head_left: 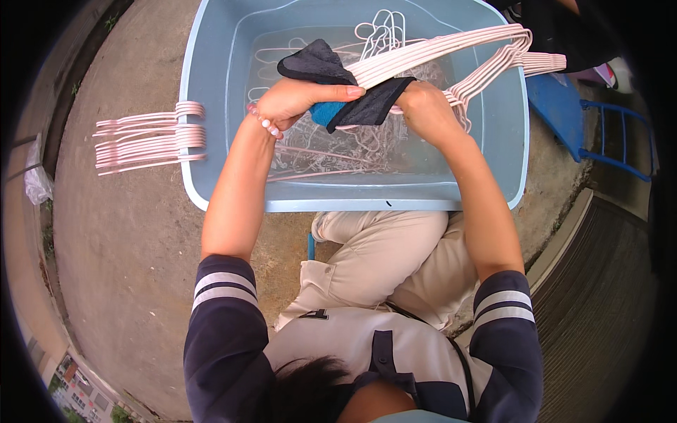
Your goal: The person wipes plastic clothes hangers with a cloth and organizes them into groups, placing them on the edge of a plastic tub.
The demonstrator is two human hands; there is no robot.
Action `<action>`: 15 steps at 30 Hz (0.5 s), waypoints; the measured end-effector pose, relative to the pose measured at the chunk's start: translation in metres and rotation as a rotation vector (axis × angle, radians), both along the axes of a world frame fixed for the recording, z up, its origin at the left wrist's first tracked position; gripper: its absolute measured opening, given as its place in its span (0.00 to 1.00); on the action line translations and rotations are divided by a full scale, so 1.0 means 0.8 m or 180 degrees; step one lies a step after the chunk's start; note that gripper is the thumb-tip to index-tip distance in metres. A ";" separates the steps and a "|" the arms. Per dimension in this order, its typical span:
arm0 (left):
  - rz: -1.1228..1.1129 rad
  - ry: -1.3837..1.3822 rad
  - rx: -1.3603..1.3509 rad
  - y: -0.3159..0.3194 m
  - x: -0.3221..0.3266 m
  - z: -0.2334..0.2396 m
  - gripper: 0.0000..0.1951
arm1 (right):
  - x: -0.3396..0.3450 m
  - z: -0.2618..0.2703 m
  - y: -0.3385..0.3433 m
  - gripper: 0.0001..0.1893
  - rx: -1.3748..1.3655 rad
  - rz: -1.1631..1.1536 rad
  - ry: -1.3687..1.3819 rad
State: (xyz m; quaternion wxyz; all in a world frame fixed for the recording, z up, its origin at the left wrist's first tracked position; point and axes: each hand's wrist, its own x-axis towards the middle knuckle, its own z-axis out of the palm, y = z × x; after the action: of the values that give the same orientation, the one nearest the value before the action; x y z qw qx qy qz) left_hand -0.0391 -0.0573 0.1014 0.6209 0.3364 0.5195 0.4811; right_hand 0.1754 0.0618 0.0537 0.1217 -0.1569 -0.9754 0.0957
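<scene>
Over a light blue plastic tub (328, 205), my left hand (296, 100) grips a dark grey cloth (317, 58) with a blue side, its thumb lying on top. The cloth is folded around a bundle of pink coated hangers (428, 53). At the bundle's lower bars, my right hand (427, 111) is closed on the cloth's right end; its fingertips are hidden. The bundle's far end reaches over the tub's right rim. Below, more pink hangers (322, 174) and several white hangers (389, 37) lie in the water in the tub.
More pink hangers (151, 140) hang by their hooks over the tub's left rim. A blue folding chair (560, 116) stands to the right on the concrete ground. Part of another person in dark clothing (582, 37) is at the upper right. A ridged dark panel (592, 296) lies at the lower right.
</scene>
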 end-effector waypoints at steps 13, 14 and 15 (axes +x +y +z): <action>0.0030 0.2617 -0.0002 0.036 0.049 -0.122 0.39 | -0.005 -0.010 -0.052 0.03 0.0017 0.1133 -0.0787; 0.0043 0.2630 0.0021 0.033 0.049 -0.124 0.40 | -0.003 -0.019 -0.051 0.04 -0.0023 0.1132 -0.0669; 0.0071 0.2645 0.0050 0.032 0.049 -0.123 0.41 | 0.000 -0.021 -0.046 0.04 -0.0041 0.1063 -0.0657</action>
State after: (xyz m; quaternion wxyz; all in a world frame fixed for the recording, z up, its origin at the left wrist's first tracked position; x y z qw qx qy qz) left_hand 0.0004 -0.0314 0.0031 0.3506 0.5010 0.7259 0.3150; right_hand 0.1752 0.0248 0.0371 0.0025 -0.0026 -0.9945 0.1043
